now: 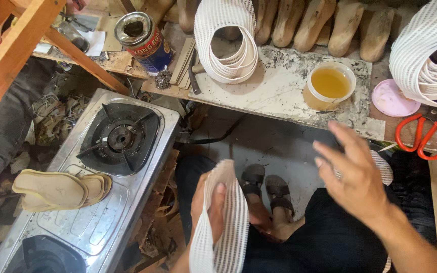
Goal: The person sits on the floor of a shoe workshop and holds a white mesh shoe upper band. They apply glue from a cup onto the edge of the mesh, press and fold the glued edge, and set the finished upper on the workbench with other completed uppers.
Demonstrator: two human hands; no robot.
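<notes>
A: What takes up the most room down there?

B: The steel two-burner gas stove [142, 151] on the left, with a pair of tan shoe soles [59, 189] lying on its top between the burners. Beyond it runs the speckled workboard [279, 93].

A: And on the board?

B: A coil of white mesh strapping [228, 43], a plastic tub of amber glue [329, 86], and further right a second coil [426, 55], a pink lid [393, 100] and red-handled scissors [423, 136]. Wooden shoe lasts [347, 25] line the back edge.

A: The hands?

B: The left hand [209, 207] grips a white mesh strap piece [224, 227] over the lap, thumb pressed on its face, fingers wrapped behind. The right hand [357, 174] hovers above the knee, fingers spread and loose, holding nothing; a bit of strap shows just behind it.
</notes>
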